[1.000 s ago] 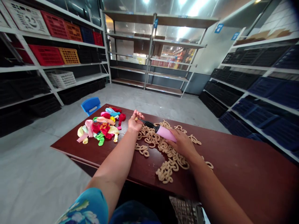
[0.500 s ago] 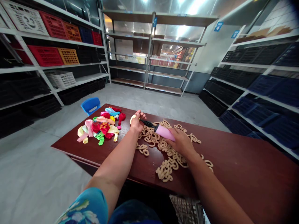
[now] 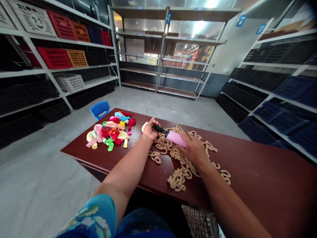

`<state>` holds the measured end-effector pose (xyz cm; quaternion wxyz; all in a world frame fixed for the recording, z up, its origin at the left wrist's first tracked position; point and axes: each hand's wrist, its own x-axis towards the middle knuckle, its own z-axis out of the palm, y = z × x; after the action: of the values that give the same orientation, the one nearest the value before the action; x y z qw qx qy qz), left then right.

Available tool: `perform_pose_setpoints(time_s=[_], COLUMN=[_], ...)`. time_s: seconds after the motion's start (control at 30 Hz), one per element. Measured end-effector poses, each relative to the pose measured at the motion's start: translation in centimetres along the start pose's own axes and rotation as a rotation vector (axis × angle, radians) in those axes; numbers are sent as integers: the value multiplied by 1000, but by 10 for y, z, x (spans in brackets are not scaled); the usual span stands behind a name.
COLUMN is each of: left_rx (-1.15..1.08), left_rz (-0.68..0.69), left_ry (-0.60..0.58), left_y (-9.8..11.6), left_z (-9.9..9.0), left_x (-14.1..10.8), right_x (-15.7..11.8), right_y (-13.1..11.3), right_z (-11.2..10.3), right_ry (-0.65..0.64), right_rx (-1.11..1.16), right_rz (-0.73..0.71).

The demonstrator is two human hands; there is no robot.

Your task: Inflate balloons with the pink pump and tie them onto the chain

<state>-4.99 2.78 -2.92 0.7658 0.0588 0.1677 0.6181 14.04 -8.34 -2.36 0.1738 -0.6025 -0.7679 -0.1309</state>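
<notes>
The person's right hand [image 3: 194, 150] is wrapped around the near end of a pink cylinder [image 3: 176, 138], which slants across the middle of the worktop [image 3: 252, 172] with its black tapered end [image 3: 159, 128] pointing away to the left. The left hand [image 3: 150, 130] is closed at the tip of that black end, its fingers drawn in around a pale cream balloon [image 3: 144, 127] that shows just past the hand's outer side; the exact join between balloon and tip is hidden by the fingers. Beige curled pieces [image 3: 178, 178] lie in a loose tangle beneath and around the cylinder, with small groups set apart toward the near edge and to the right; whether the cylinder touches them cannot be told. To the left of the hands, well apart from the curls, a heap of limp balloons [image 3: 110, 132] in red, pink, green, yellow, cream and light blue rests on the worktop. A blue chair back [image 3: 99, 110] stands beyond the far left corner. A turquoise floral sleeve [image 3: 91, 216] covers the upper left arm. Farther off, a red crate [image 3: 53, 58] and an orange crate [image 3: 76, 58] sit side by side on the left-hand rack.
</notes>
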Motion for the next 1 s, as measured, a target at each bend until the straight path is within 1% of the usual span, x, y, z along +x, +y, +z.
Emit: perform_pose_setpoints(time_s=[0.07,0.13,0.33,0.47,0.6,0.7,0.77,0.83,0.9,1.0], left_rx=[-4,5,51,99,108,121,123,113,93,71], left_rz=[-53,-78,5,25,74,90,117,170,230,298], left_ry=[-21,-23,-7,9,-31,-61,-53,-16,21,33], left_y=[6,8,4,4,4,6,10,18,27,38], left_z=[2,2,2,5,10,13,15,17,18,19], left_x=[-3,-4,-2,-1,-4,-7,-7,-6,-5,-4], right_x=[0,0,-1,-2,-2,-2,-1,-1,-2,-2], right_y=[1,1,-1,-2,-2,-1,1,4,10,21], right_z=[1,1,0,-5,-8,-8,-8,-9,-11,-14], right_ry=[5,8,32,55,48,12,-13,-18,-16,-18], right_rx=[10,15,16,-5,-97,-164,-192,-210,-213,-189], right_rz=[0,-3,-17,-23,54,133,154,168,181,214])
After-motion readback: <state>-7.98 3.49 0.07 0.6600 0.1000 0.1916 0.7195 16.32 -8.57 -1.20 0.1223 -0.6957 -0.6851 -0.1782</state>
